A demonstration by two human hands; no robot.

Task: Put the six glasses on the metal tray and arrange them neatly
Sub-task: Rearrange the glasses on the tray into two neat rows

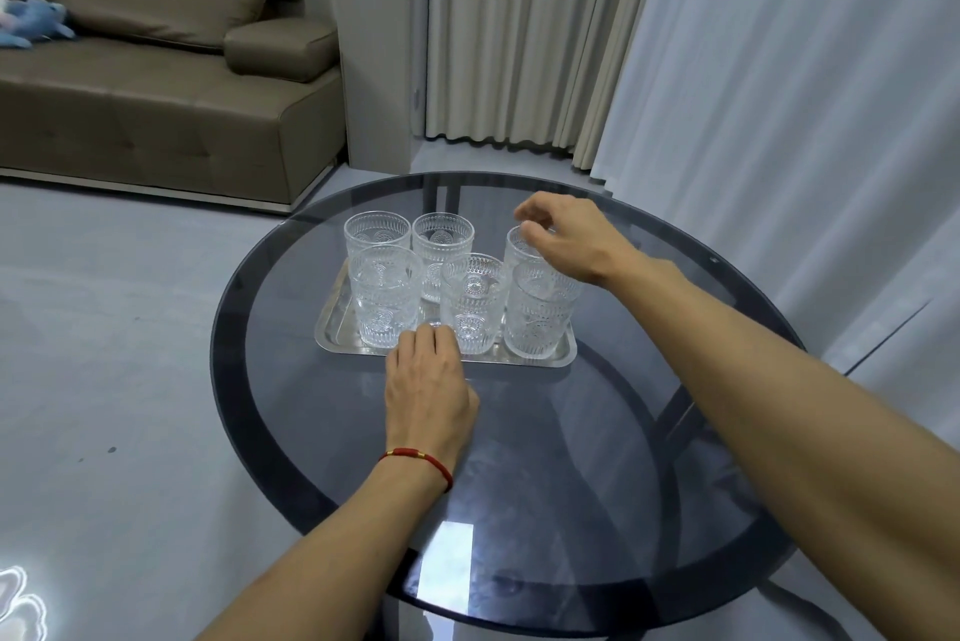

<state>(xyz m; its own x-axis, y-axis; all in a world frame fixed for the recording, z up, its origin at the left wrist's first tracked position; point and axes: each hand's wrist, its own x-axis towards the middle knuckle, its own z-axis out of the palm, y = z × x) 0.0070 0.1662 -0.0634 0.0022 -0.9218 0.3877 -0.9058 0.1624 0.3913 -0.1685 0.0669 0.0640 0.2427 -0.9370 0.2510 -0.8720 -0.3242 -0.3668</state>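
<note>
Several clear patterned glasses stand upright on the metal tray (332, 328) in two rows. The back row has a left glass (376, 232), a middle glass (443, 238) and a right glass (519, 251). In the front row are a left glass (385, 295), a middle glass (472, 302) and a right glass (540, 313). My right hand (563, 235) hovers over the back right glass with fingertips at its rim. My left hand (428, 380) rests on the tray's near edge, fingers curled at the foot of the front glasses.
The tray sits on a round dark glass table (571, 458). A brown sofa (156, 84) stands at the back left, with curtains (519, 27) behind the table. Grey floor lies to the left.
</note>
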